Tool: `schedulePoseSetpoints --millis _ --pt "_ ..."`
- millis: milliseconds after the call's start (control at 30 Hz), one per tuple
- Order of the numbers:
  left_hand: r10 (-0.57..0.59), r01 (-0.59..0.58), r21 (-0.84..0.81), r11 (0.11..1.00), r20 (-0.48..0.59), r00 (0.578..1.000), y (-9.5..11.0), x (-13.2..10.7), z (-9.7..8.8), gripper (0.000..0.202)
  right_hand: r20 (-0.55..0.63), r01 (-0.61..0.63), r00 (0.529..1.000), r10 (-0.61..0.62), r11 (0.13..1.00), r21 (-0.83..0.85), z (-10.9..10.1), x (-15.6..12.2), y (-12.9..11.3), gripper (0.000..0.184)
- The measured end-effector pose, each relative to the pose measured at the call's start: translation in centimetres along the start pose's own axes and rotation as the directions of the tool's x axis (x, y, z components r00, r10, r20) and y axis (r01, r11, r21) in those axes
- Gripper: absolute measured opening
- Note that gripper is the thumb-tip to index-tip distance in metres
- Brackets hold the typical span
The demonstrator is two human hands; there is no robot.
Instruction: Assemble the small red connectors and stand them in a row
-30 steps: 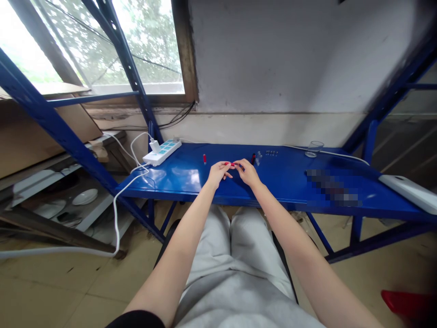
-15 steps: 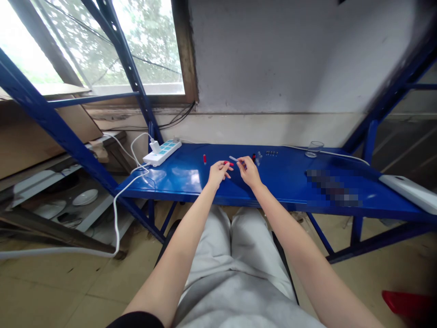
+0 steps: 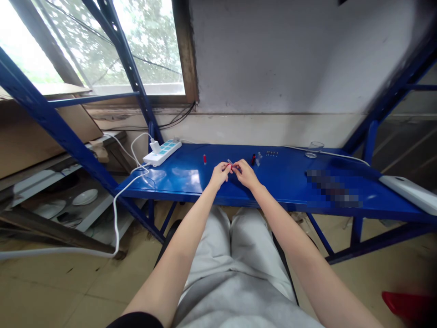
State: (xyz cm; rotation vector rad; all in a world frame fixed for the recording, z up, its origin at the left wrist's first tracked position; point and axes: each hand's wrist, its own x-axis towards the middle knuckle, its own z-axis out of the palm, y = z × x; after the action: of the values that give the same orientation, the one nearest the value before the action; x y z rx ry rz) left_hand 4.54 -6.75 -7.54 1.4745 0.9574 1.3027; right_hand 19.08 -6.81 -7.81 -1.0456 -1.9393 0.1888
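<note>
Blue desk (image 3: 177, 182): inside front edge, left hand (image 3: 220, 174) pinches red piece (image 3: 231, 167), right hand (image 3: 247, 173) clear stick (image 3: 230, 161), fingertips closed, seemingly for steadiness.

workshop-like room: blue metal bench (image 3: 287, 187), perforated upright (image 3: 129, 68), power strip (image 3: 163, 153)

At the far left, daylight comes through a window (image 3: 155, 54) in a worn brown frame (image 3: 187, 59), with trees outside. A grey wall (image 3: 280, 54) with a paler lower band (image 3: 273, 129) stands behind a glossy blue table (image 3: 180, 187) flanked by slanting blue metal posts (image 3: 51, 119). Cluttered shelving (image 3: 99, 207) fills the left; yellowish tiled floor (image 3: 44, 291) lies near.
</note>
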Motion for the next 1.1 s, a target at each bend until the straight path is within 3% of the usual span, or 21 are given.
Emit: schedulePoseSetpoints --millis 300,600,767,833,967,1100 --pt "-0.078 0.077 -0.123 0.989 0.002 0.997 0.7 -0.2 0.1 0.014 0.052 -0.007 0.999 0.004 0.998 0.058 0.4 0.0 0.3 0.015" --pt "-0.097 0.098 -0.154 0.983 0.02 0.995 0.8 -0.2 0.1 0.012 0.093 -0.022 0.995 0.023 1.0 -0.008 0.3 -0.1 0.0 0.015" --pt "-0.111 0.111 -0.103 0.989 0.008 0.994 1.1 -0.3 0.0 0.011 -0.005 -0.128 0.992 0.128 0.988 -0.087 -0.4 -0.1 0.6 0.018" --pt "-0.107 0.108 -0.084 0.991 0.016 0.994 1.2 -0.3 -0.1 0.011 -0.082 -0.254 0.966 0.245 0.958 -0.131 -1.0 -0.1 1.1 0.018" --pt "-0.101 0.104 -0.043 0.994 0.049 0.994 0.8 -0.2 -0.2 0.012 -0.166 -0.526 0.85 0.501 0.825 -0.205 -2.4 -0.3 2.5 0.013" --pt "-0.096 0.098 -0.024 0.995 0.065 0.993 0.5 0.0 -0.3 0.011 -0.257 -0.661 0.749 0.611 0.715 -0.227 -3.4 -0.4 3.4 0.015"
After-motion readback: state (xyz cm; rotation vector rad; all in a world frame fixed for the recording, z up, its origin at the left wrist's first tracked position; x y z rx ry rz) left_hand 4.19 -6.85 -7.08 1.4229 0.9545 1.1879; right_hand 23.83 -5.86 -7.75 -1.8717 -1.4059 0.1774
